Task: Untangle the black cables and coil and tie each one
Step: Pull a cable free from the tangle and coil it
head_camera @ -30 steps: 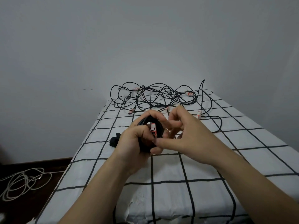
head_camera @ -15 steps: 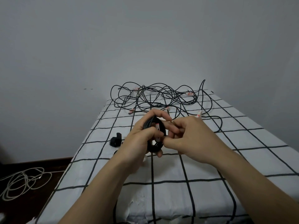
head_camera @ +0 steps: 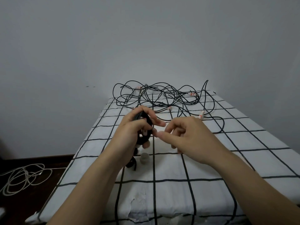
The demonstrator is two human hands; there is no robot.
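My left hand (head_camera: 131, 132) grips a small coil of black cable (head_camera: 144, 127), held upright above the table; a white and red plug end shows inside the coil. My right hand (head_camera: 186, 137) hovers just right of the coil with loosely curled fingers holding nothing, its thumb tip close to the coil's edge. A tangle of black cables (head_camera: 162, 98) with white and red plug ends lies at the table's far end. One loop trails toward the right (head_camera: 222, 125).
The table wears a white cloth with a black grid (head_camera: 178, 184). Under my left wrist lie a black strap piece (head_camera: 131, 164) and a small pale cylinder (head_camera: 144, 158). A white cable (head_camera: 21, 177) lies loose on the dark floor at left. A grey wall stands behind.
My right hand has let go of the coil and drawn back to the right, fingers loosening. My left hand keeps its hold on the coil.
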